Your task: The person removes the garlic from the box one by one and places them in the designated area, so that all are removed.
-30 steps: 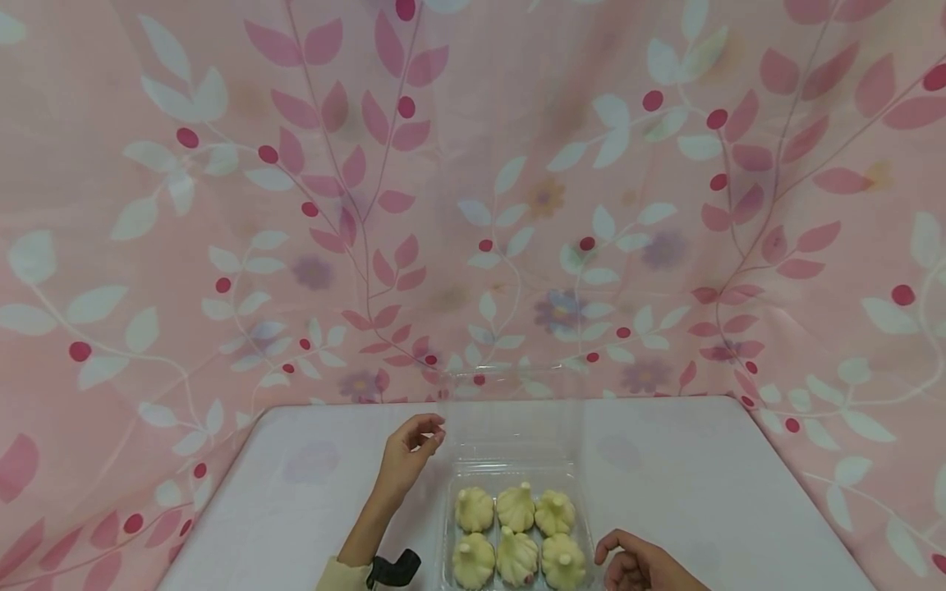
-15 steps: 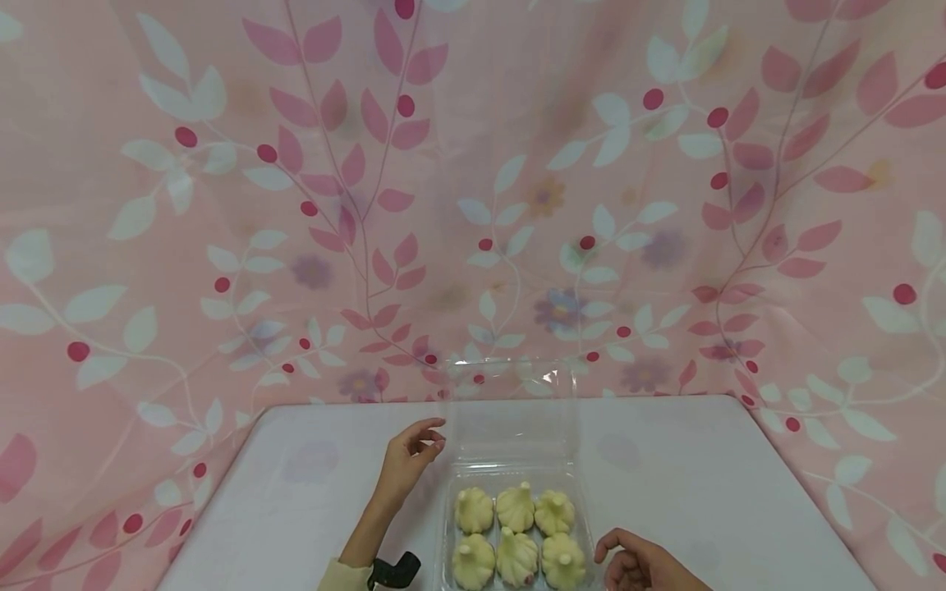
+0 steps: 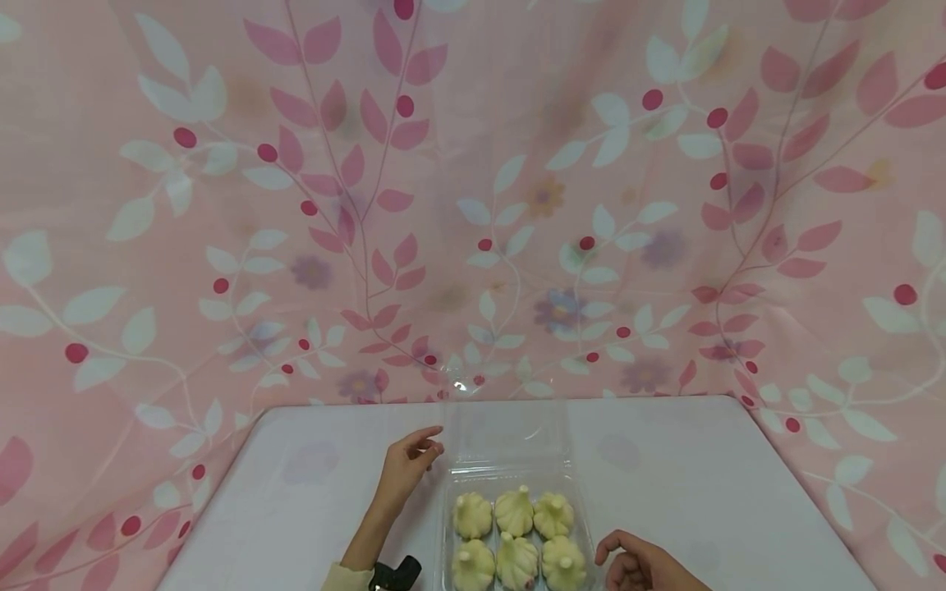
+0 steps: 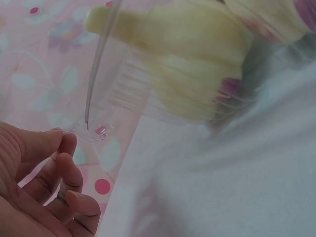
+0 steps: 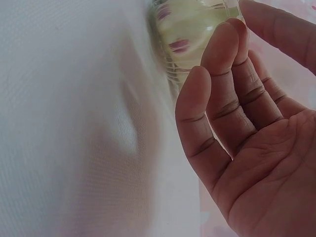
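A clear plastic clamshell box (image 3: 580, 495) stands at the table's near side, its hinged lid (image 3: 510, 435) raised at the back. Several pale garlic bulbs (image 3: 517, 560) fill it in two rows; purple marks show on some in the wrist views. My left hand (image 3: 406, 464) is beside the lid's left edge, and the left wrist view shows thumb and forefinger pinching a thin corner of the lid (image 4: 91, 131). At the box's right wall, my right hand (image 3: 643, 562) has loosely bent fingers, with fingertips (image 5: 222, 47) right at the plastic side.
A white cloth covers the table (image 3: 702, 468), with its far edge against a pink leaf-patterned curtain (image 3: 473, 205). Below the left wrist, a black device (image 3: 397, 572) sits beside the box.
The lid rocked up slightly, then came lower, with its hinge a little nearer. My left hand has shifted slightly down along with it. My right hand looks unmoved.
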`<state>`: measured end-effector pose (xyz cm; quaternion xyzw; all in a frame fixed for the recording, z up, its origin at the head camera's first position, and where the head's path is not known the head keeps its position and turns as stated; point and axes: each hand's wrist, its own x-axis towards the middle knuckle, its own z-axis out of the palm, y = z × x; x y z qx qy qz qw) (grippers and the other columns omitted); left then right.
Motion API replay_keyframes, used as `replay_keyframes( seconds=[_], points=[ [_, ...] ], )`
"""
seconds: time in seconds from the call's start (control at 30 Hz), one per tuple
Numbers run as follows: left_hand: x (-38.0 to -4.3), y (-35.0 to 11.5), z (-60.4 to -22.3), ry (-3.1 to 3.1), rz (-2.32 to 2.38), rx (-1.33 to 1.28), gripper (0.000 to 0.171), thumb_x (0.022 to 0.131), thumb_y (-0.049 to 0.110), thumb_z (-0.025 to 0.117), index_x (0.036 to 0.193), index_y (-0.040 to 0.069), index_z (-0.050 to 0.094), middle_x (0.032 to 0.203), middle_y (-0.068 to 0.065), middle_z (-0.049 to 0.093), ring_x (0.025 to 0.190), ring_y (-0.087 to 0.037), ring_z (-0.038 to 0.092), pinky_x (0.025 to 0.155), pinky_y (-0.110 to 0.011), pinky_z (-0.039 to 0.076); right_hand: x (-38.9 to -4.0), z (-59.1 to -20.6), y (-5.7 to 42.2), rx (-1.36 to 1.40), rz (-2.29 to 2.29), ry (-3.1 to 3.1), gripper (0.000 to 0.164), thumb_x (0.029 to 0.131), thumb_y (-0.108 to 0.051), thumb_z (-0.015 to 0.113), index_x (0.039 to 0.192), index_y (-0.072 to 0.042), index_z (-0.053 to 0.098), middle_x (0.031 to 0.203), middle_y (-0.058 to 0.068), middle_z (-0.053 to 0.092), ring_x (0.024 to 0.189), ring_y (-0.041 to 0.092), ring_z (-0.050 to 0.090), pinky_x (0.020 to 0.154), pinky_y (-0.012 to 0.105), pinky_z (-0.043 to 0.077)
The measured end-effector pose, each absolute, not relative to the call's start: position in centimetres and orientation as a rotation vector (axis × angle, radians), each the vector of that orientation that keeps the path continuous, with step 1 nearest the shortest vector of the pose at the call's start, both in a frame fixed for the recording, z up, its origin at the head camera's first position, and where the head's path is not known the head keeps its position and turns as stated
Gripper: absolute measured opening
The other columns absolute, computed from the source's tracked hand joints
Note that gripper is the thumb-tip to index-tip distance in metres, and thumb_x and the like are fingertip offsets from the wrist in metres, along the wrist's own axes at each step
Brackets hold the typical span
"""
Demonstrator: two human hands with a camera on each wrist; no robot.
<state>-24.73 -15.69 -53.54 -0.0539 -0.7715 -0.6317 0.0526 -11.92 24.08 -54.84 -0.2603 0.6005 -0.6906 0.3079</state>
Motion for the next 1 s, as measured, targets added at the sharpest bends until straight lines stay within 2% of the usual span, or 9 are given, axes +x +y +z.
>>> replay_keyframes(
  seconds=[0.1, 0.37, 0.8, 1.0],
  points=[
    [-24.4, -15.6, -53.0, -2.346, -1.924, -0.151, 0.030, 0.089, 0.003, 0.072, 0.117, -0.004, 0.068, 0.085, -0.013, 0.066, 0.068, -0.031, 0.059, 0.054, -0.027, 0.046, -11.9, -54.9, 24.1, -0.692, -1.827, 1.593, 0.033, 0.102, 0.002, 0.044, 0.126, 0.021, 0.034, 0.093, -0.003, 0.067, 0.074, 0.002, 0.061, 0.071, 0.022, 0.052],
    [-24.9, -15.6, -54.4, -2.360, -1.920, -0.127, 0.026, 0.091, 0.006, 0.070, 0.114, -0.005, 0.069, 0.079, -0.011, 0.067, 0.060, -0.015, 0.054, 0.047, -0.021, 0.039, -11.9, -54.9, 24.1, -0.691, -1.825, 1.591, 0.033, 0.102, 0.002, 0.044, 0.126, 0.022, 0.034, 0.093, -0.003, 0.066, 0.074, 0.002, 0.061, 0.072, 0.022, 0.052],
    [-24.9, -15.6, -54.8, -2.436, -1.954, -0.077, 0.028, 0.094, 0.011, 0.067, 0.114, -0.008, 0.066, 0.074, -0.009, 0.066, 0.056, -0.010, 0.048, 0.045, -0.020, 0.036, -11.9, -54.7, 24.0, -0.728, -1.842, 1.551, 0.033, 0.102, 0.004, 0.041, 0.125, 0.024, 0.030, 0.094, -0.004, 0.067, 0.075, 0.001, 0.062, 0.072, 0.021, 0.052],
    [-24.8, -15.4, -54.6, -2.470, -1.978, -0.070, 0.029, 0.095, 0.006, 0.064, 0.115, -0.014, 0.062, 0.076, -0.016, 0.067, 0.057, -0.012, 0.047, 0.046, -0.021, 0.036, -12.0, -55.0, 24.0, -0.749, -1.849, 1.549, 0.032, 0.102, 0.005, 0.041, 0.125, 0.024, 0.031, 0.094, -0.004, 0.067, 0.076, 0.000, 0.061, 0.072, 0.021, 0.052]
  ],
)
